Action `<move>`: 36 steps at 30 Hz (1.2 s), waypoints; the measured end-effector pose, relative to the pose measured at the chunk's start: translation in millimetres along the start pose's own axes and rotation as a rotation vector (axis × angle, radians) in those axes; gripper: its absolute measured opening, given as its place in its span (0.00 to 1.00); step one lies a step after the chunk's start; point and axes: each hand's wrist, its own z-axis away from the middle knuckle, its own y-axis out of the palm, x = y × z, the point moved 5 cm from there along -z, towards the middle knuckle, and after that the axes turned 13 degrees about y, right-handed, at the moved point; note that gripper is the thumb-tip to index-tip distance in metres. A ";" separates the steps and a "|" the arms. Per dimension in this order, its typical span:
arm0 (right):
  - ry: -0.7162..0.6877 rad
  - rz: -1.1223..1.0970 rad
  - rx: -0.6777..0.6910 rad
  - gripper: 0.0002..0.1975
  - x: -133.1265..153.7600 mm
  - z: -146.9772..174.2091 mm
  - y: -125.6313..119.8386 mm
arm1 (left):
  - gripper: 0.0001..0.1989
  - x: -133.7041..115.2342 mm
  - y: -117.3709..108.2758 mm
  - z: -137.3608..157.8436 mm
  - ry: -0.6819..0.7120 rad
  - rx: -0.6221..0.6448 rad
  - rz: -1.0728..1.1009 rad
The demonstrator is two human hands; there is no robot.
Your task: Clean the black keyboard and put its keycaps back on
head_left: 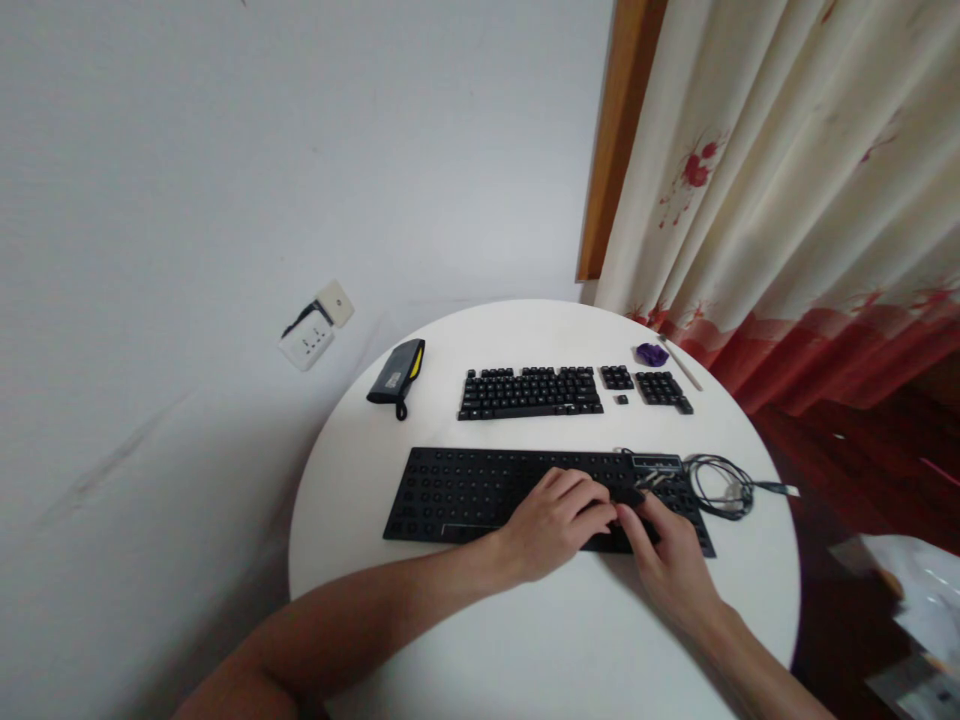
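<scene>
A black keyboard base (450,492) with its keycaps off lies across the front of the table. My left hand (553,522) rests over its middle, fingers curled together and their tips by my right hand. Over its right part, my right hand (670,562) pinches a small black object (627,496), whose kind I cannot make out. Whether the left fingertips hold anything is hidden. Beside the right fingers, slim metal pieces (654,480) lie on the base. Behind it, black keycaps (532,390) are laid out in keyboard order, with a number-pad group (660,388) at the right.
A coiled black cable (720,487) with a plug lies at the base's right end. On the round white table (435,620) are also a dark pouch (396,372), a purple crumpled item (651,355) and a thin stick (682,363). A wall and a curtain (697,220) stand behind.
</scene>
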 end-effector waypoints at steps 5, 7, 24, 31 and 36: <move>0.077 -0.105 0.064 0.17 -6.1 -1.8 1.7 | 0.10 -1.9 -0.6 -0.4 0.002 0.009 0.042; 0.126 -0.180 0.067 0.17 -8.6 -3.0 1.5 | 0.09 -3.9 -0.8 -0.3 0.002 -0.014 0.079; 0.116 -0.246 -0.016 0.15 -6.5 -4.2 -10.7 | 0.05 120.6 16.7 -100.2 -0.460 -0.067 0.027; 0.086 -0.278 -0.023 0.15 -7.1 -5.0 -14.3 | 0.06 141.7 54.2 -115.3 -0.577 0.107 -0.015; 0.035 -0.274 -0.024 0.14 -3.3 -4.4 -15.9 | 0.08 148.3 55.9 -114.6 -0.630 0.119 -0.057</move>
